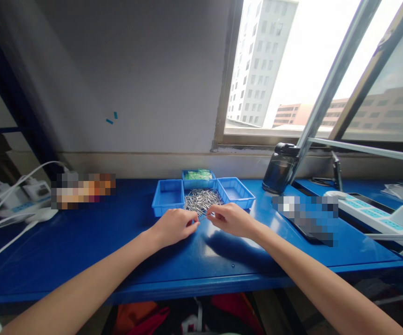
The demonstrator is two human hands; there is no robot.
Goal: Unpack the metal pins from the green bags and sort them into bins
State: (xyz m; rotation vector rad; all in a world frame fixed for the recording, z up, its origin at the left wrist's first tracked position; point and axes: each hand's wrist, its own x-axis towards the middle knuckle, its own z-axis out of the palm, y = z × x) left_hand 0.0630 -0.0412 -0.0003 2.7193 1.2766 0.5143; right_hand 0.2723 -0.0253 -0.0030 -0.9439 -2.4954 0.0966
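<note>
A heap of small silver metal pins, rivet-like in look, lies on the table between the blue bins. My left hand is at the near left side of the heap, its fingers curled and thumb drawn in; what it holds, if anything, is hidden. Opposite it, my right hand pinches with thumb and forefinger. A thin metal pin shows at those fingertips, in the narrow gap between the hands. To the left stands a blue bin, to the right another blue bin, both beside the heap.
Behind the heap, a third blue bin holds green packets. A black bottle stands by a metal post at right, near a phone and a power strip. White cables and chargers lie at left.
</note>
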